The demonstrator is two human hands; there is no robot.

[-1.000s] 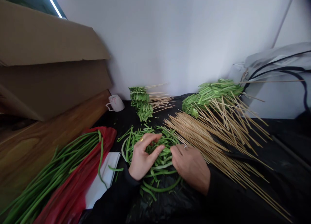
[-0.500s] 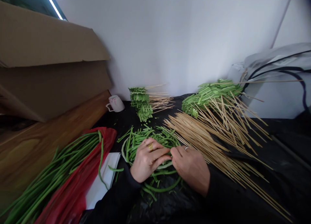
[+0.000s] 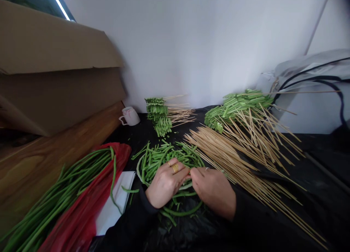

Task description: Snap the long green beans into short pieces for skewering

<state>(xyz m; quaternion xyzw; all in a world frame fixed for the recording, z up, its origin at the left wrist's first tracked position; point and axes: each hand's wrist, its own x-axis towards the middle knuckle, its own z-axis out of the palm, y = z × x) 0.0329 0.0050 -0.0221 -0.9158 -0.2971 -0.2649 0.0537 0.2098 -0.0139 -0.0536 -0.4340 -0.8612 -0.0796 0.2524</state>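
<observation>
My left hand (image 3: 167, 182), with a gold ring, is closed over a heap of cut green bean pieces (image 3: 161, 158). Its fingertips press together and meet those of my right hand (image 3: 212, 189), which is also closed and wears a ring. Whatever lies between the fingers is mostly hidden; I cannot make out what it is. A pale green tip (image 3: 223, 171) shows just behind the right hand's knuckles. Longer curved beans (image 3: 184, 211) lie under and in front of the hands on black plastic (image 3: 175, 235).
Loose bamboo skewers (image 3: 232, 155) fan out at right. Behind are skewered bean stacks (image 3: 158, 111) and a larger pile (image 3: 243, 104). Left are a white mug (image 3: 131, 117), long uncut beans (image 3: 62, 186) on a red bag (image 3: 82, 212), white paper (image 3: 111, 212) and a cardboard box (image 3: 62, 91).
My left hand has rolled so its knuckles face up more, its fingers curling in closer to the right hand. The right hand has shifted slightly left. A pale green tip now shows behind it.
</observation>
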